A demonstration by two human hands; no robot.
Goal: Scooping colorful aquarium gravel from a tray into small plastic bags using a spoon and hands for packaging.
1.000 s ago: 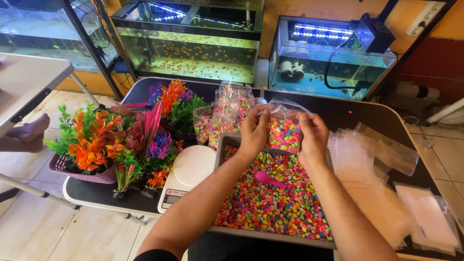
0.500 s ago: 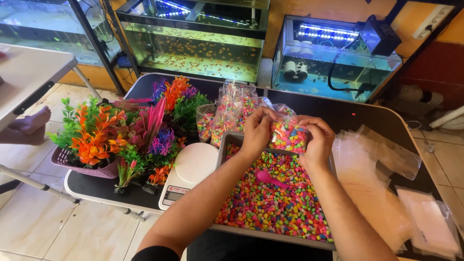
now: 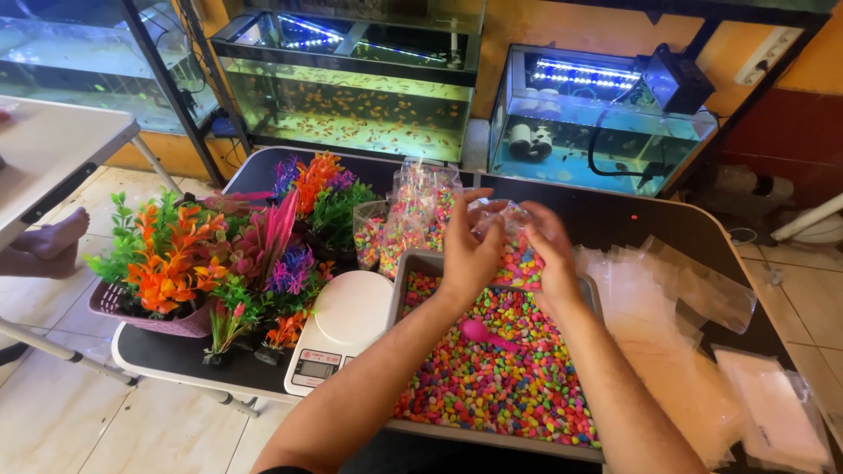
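Both hands hold a small clear plastic bag of coloured gravel (image 3: pixel 520 260) above the far end of a grey tray (image 3: pixel 406 270) filled with multicoloured pebbles. My left hand (image 3: pixel 470 250) grips the bag's top on the left side, and my right hand (image 3: pixel 551 254) pinches it from the right. A pink scoop (image 3: pixel 485 333) lies on the pebbles in the tray, just below the hands. Filled gravel bags (image 3: pixel 413 211) stand behind the tray.
A white kitchen scale (image 3: pixel 342 325) sits left of the tray. Colourful plastic aquarium plants (image 3: pixel 219 254) fill a pink basket at the left. Empty clear bags (image 3: pixel 685 307) lie at the right. Lit fish tanks (image 3: pixel 351 88) stand behind. A person's bare foot (image 3: pixel 53 241) shows far left.
The hands have turned and worked the bag's top, with the left hand's fingers spreading and the bag shifting slightly toward me. The view has shifted a little.
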